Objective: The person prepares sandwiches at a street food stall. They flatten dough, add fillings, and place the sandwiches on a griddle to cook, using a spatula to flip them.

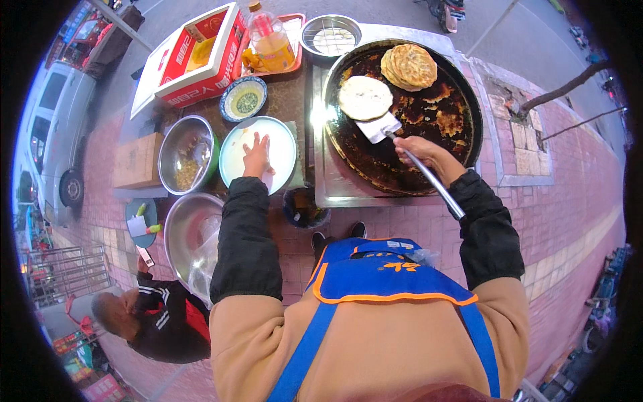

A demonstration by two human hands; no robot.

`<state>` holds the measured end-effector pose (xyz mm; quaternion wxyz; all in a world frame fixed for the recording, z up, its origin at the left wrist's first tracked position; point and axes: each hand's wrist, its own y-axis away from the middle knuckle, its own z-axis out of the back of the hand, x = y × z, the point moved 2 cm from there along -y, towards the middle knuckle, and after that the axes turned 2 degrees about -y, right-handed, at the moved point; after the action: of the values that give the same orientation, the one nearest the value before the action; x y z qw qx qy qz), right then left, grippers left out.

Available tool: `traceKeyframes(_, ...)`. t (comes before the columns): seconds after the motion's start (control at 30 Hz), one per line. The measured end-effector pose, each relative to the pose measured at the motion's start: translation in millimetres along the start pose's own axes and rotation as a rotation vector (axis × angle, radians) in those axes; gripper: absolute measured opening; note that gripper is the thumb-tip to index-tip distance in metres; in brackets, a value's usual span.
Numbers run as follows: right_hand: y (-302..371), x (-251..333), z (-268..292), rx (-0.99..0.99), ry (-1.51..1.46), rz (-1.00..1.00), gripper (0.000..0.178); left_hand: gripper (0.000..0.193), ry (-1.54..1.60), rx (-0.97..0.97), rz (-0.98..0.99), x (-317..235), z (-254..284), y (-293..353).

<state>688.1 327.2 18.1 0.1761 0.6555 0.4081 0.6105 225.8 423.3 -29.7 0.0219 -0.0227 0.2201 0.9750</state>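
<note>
My right hand (432,154) is wrapped round the metal handle of a spatula (435,181). The spatula's flat blade meets the near edge of a pale flatbread (365,98) in a wide, dark, oily pan (358,167). At the pan's far side lies a pile of browned flatbreads (409,68). Over on the left, my left hand (255,157) rests with spread fingers on a round white board (234,149) with a light blue rim. Whether anything lies under its palm, I cannot make out.
A steel bowl of chopped filling (194,161), a patterned bowl (244,99), a red-and-white box (194,53), an oil bottle (270,45) and a racked steel pan (331,35) surround the board. A large basin (179,231) sits nearer. Someone in black (164,321) holds a phone at left.
</note>
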Motion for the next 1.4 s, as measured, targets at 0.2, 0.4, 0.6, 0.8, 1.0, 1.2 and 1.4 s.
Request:
traceKeyframes(0.2,49,-29,-18,-0.118,0.014,-0.09,0.042,0.125,0.046,-0.011,0.003,-5,6,6)
traceKeyframes(0.4,36,22,4,-0.103,-0.083,0.071,0.043,0.135,-0.017,0.031,0.013,-5,8,5)
traceKeyframes(0.6,-78,65,-15,0.032,-0.263,0.162,0.041,0.135,-0.025,0.013,-0.001,-3,5,2)
traceKeyframes(0.8,-52,7,-5,-0.133,-0.419,0.065,0.043,0.129,0.003,0.003,-0.013,-3,8,7)
traceKeyframes(1.0,9,-24,4,-0.279,-0.463,0.118,0.046,0.127,-0.01,-0.003,-0.034,-3,8,6)
traceKeyframes(1.2,11,-34,-31,-0.35,-0.245,-0.011,0.043,0.133,-0.034,-0.048,-0.058,2,0,1)
traceKeyframes(1.4,71,6,-42,-0.486,0.198,0.004,0.046,0.124,-0.093,-0.133,-0.142,7,-10,-6)
